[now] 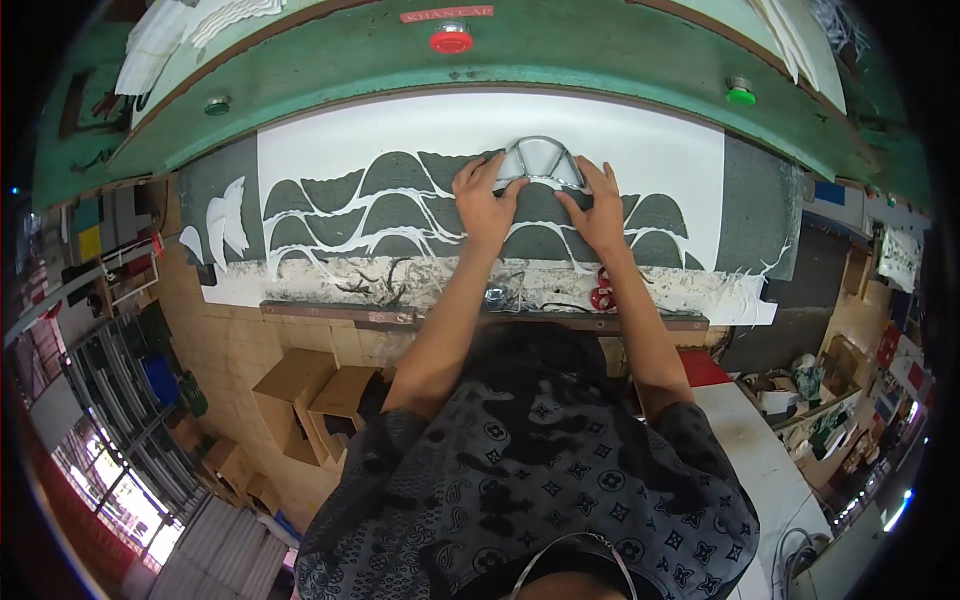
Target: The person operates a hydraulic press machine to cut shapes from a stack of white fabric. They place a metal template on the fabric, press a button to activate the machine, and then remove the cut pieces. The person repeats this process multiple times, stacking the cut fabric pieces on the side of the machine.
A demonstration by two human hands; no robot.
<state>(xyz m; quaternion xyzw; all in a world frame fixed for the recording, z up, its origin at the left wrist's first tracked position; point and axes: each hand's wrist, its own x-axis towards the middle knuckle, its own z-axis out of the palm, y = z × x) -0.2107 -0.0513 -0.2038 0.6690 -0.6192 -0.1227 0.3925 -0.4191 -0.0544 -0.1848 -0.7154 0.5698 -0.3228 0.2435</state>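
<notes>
A metal cutting die (541,162), an arched steel outline with cross braces inside, lies on the white sheet (640,135) at its cut edge. My left hand (484,207) grips the die's left end, thumb at its lower edge and fingers along its side. At the right end my right hand (595,212) holds it the same way. Arched gaps cut in the sheet show the dark grey board (762,195) beneath, with thin white strips (330,210) left between them.
Beyond the sheet runs a green machine beam with a red button (451,39) and a green button (740,92). White scraps (228,218) lie at the board's left. Near the front rail are red-handled scissors (602,290). Cardboard boxes (300,395) stand on the floor at left.
</notes>
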